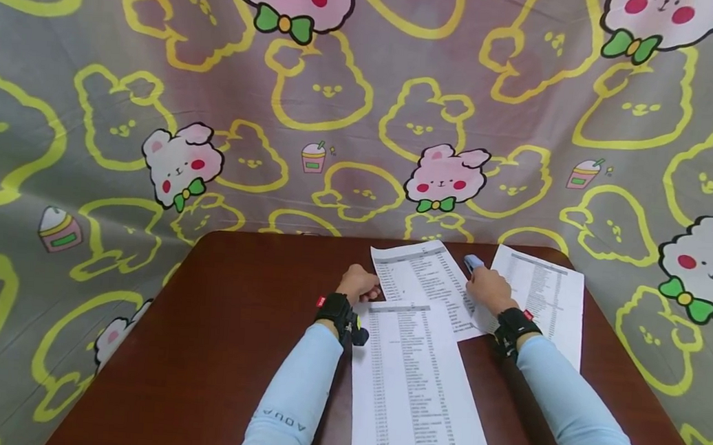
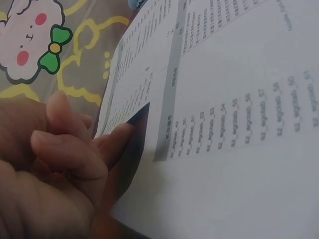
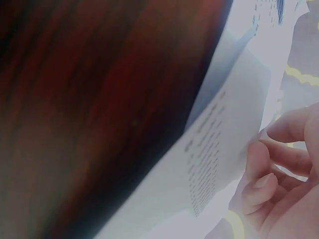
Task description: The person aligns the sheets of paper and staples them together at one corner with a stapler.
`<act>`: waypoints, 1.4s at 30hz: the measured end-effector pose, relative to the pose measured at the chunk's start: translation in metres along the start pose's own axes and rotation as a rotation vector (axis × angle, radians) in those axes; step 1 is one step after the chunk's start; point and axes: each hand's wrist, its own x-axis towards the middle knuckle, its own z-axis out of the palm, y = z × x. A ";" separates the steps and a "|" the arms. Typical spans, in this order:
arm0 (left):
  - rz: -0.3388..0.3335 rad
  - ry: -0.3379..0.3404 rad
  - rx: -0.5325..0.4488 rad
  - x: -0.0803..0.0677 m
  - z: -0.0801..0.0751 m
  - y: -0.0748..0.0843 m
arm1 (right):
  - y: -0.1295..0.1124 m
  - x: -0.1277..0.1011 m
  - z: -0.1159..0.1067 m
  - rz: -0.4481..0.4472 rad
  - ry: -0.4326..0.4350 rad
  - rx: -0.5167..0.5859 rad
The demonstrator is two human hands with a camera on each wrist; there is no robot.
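A tilted printed sheet (image 1: pixel 415 268) lies between my hands at the back of the table. My left hand (image 1: pixel 360 283) is at its left edge, and in the left wrist view its curled fingers (image 2: pixel 114 142) grip that edge. My right hand (image 1: pixel 490 289) is at the opposite edge, where its fingers (image 3: pixel 257 154) pinch paper in the right wrist view. A second printed sheet (image 1: pixel 419 385) lies flat in front, overlapping the tilted one's lower part. Just beyond my right fingers is a small pale-blue object (image 1: pixel 473 262), partly hidden by the hand.
More printed paper (image 1: pixel 541 284) lies at the right, partly under my right forearm. The dark brown table (image 1: pixel 212 336) stretches left of the sheets. A cartoon-printed curtain (image 1: pixel 352 112) hangs behind the table and along both sides.
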 end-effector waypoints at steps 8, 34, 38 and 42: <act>0.030 -0.045 -0.044 0.004 0.002 -0.008 | -0.003 0.002 0.003 0.005 -0.025 0.015; -0.047 -0.030 0.002 0.023 0.017 -0.008 | -0.002 0.005 0.009 0.042 -0.016 0.046; -0.055 -0.029 0.018 0.020 0.017 -0.005 | -0.001 0.005 0.010 0.053 -0.013 0.069; -0.026 -0.023 0.008 0.013 0.015 -0.002 | 0.000 0.003 0.007 0.056 -0.012 0.088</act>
